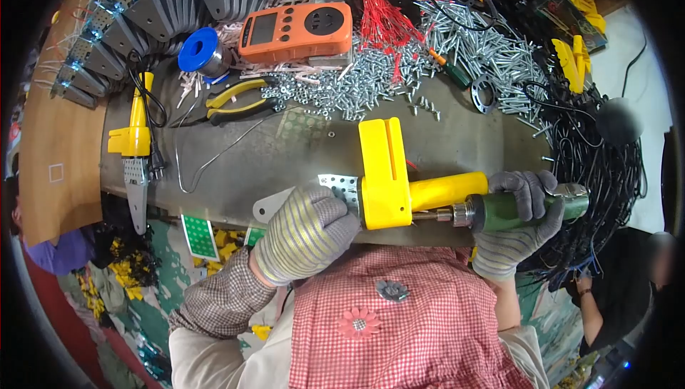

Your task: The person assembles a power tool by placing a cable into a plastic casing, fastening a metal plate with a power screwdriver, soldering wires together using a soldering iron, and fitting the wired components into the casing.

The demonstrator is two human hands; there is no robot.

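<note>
My left hand (307,233), in a striped grey-and-yellow glove, is closed round the metal plate of a yellow-handled tool (385,175). The tool's perforated metal end (339,185) and the plate's rounded grey tip (271,205) show on either side of my fingers. In my gloved right hand (524,210) is a green electric screwdriver (503,212), lying nearly level and pointing left. Its bit reaches the lower right side of the yellow housing, just below the handle; whether it sits in a screw is hidden.
Behind the tool lie heaped screws (357,89), red-sleeved wires (385,18), an orange meter (296,31), a solder spool (203,53) and pliers (239,100). Another yellow-handled tool (134,139) rests at left, below stacked metal plates (164,3). Black cables (596,168) pile at right, near another person's arm (589,310).
</note>
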